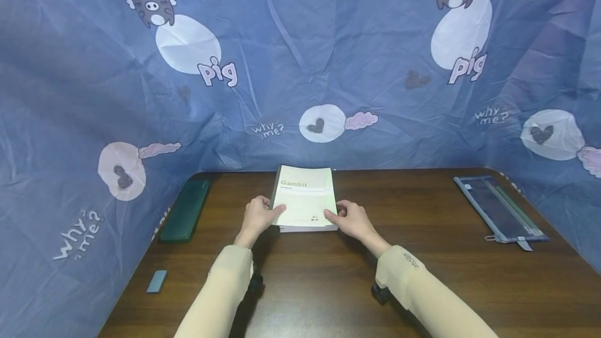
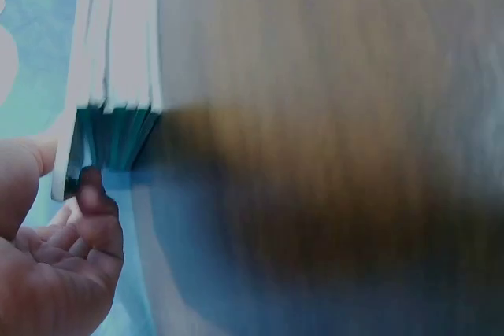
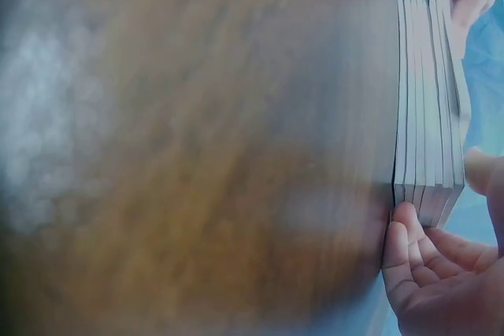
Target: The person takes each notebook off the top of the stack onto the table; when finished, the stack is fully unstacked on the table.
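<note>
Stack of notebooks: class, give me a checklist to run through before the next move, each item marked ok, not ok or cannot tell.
1. Left grip on the top notebook: ok, thumb above, finger underneath its edge.
2. Right grip on the stack: ok, thumb on top, fingertips at the side.
3. Notebook edges lined up: not ok, the top one sits out of line with those below.
4. Case and pouch apart from the stack: ok, one on each side.
5. Hold firm enough: cannot tell, force does not show.
</note>
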A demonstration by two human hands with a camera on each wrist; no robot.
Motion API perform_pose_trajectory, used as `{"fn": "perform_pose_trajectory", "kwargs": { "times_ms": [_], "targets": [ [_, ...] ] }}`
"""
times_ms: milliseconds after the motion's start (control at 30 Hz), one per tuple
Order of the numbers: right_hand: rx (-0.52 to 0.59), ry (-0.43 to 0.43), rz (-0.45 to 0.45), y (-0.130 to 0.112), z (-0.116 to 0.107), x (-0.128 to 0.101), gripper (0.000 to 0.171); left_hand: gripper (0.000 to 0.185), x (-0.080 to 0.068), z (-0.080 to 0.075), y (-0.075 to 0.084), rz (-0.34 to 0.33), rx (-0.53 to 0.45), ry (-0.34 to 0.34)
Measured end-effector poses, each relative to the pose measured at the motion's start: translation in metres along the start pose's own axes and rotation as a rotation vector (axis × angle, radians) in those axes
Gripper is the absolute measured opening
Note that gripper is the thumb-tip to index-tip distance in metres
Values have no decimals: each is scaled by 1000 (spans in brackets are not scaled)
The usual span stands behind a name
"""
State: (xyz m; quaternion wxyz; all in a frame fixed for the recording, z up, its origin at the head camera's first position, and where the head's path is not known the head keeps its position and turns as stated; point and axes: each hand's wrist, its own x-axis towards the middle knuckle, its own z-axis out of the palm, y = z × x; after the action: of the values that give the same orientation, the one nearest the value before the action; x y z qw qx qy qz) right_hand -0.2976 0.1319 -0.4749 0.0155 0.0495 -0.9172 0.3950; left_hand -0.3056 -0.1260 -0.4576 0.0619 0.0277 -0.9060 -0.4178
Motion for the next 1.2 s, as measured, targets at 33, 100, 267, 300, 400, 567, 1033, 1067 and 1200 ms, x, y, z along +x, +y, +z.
{"fn": "perform_pose_trajectory", "kwargs": {
  "times_ms": [33,100,267,300,400,567,1033,1067,1200],
  "targets": [
    [-6,-1,-4,0,0,0,58,46,1,-4,-2,-12,-27,-3],
    [-15,-4,-6,1,0,0,57,44,2,-11,-7,-42,-96,-17],
    [-25,-12,0,0,0,-1,59,41,2,-29,-17,-121,-265,-69],
    [-24,-14,4,0,-1,-1,60,41,3,-32,-19,-139,-282,-75],
    [-23,-20,11,0,-1,-1,60,39,2,-42,-26,-176,-322,-78],
    [-17,-30,2,-1,0,-1,61,40,2,-58,-41,-236,-350,-42],
    [-11,-29,0,-1,0,-1,59,46,0,-77,-65,-333,-314,21],
    [-11,-29,1,-1,1,0,59,46,0,-76,-65,-336,-304,23],
    [-11,-26,0,0,2,-1,58,45,-1,-71,-67,-342,-257,33]
  ]
}}
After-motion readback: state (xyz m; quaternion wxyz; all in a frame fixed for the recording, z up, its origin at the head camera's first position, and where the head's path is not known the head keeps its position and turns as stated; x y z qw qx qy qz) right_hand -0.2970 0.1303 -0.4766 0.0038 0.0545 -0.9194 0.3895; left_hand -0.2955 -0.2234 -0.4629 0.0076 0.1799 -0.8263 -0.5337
